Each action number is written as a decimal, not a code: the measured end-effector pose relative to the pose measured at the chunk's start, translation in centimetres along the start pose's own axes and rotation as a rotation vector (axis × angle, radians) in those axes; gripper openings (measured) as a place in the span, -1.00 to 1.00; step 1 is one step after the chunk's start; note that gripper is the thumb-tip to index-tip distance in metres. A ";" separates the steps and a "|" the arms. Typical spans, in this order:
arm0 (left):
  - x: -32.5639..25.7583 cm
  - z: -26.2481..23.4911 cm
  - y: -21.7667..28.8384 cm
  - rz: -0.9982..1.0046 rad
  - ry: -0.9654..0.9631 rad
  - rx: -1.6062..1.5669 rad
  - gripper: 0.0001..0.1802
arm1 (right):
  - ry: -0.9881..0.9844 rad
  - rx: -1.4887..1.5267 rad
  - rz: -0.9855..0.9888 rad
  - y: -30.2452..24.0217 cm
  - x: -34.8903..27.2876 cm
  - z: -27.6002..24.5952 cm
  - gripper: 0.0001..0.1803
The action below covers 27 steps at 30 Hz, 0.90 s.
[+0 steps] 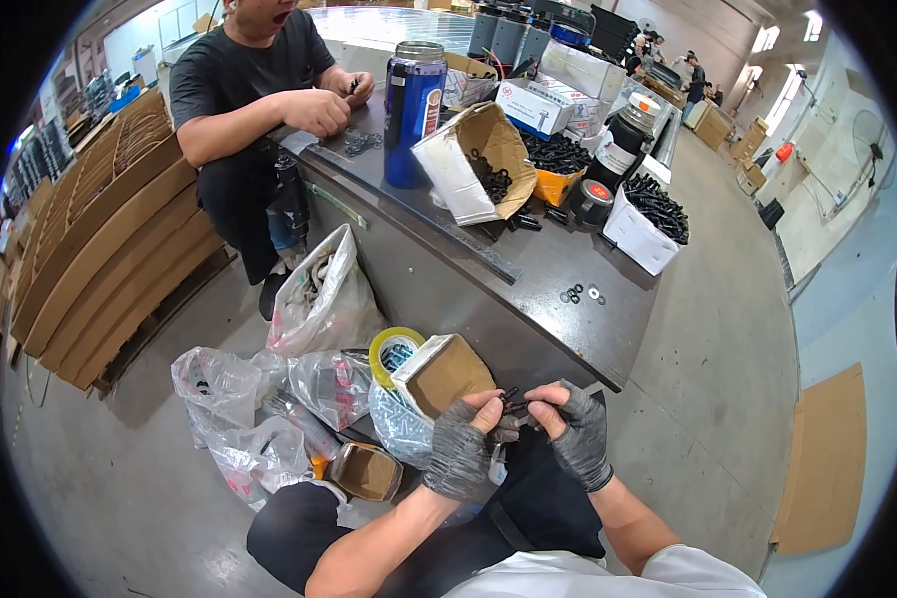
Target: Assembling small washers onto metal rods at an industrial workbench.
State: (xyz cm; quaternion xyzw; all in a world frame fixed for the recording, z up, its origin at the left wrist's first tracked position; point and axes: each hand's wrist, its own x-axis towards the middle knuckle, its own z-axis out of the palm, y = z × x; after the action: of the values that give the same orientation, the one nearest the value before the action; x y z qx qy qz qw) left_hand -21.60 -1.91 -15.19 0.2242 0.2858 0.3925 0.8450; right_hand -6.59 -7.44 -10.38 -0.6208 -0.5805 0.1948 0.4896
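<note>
Both hands meet over my lap in grey fingerless gloves, beside the near edge of the table. My left hand (460, 450) is closed, pinching small black bolt-like parts (511, 397) between thumb and fingers. My right hand (576, 436) is closed too, its thumb and forefinger at the same dark parts. Fingers hide much of them, so their exact shape is unclear. Just left of my hands is an open cardboard box (448, 377) with a bare brown inside. On the table lie several black rings (572, 294) and a pale washer (595, 292).
The dark table (558, 269) carries a white box of black bolts (643, 239), a tilted carton (458, 179) of small black rings, a blue flask (415, 120) and a dark bottle (620, 140). Plastic bags (329, 309) crowd the floor at left. A person (259, 95) handles small parts across the table.
</note>
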 end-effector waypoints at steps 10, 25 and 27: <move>0.6 -0.6 -0.8 0.226 -0.023 0.265 -0.67 | -0.104 0.368 0.314 -0.1 0.1 0.0 -0.80; 0.9 -2.5 -4.0 0.288 -0.033 0.242 -0.76 | -0.013 -0.039 -0.038 1.6 -1.2 0.3 -0.80; 0.5 -2.2 -3.3 0.228 -0.042 0.342 -0.71 | -0.020 -0.149 -0.101 2.0 -1.4 0.3 -0.77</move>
State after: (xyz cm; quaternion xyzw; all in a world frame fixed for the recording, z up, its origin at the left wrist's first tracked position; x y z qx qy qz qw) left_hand -21.04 -3.13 -18.94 0.4035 0.3034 0.4264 0.7505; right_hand -6.09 -8.30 -12.66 -0.6235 -0.6288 0.1327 0.4453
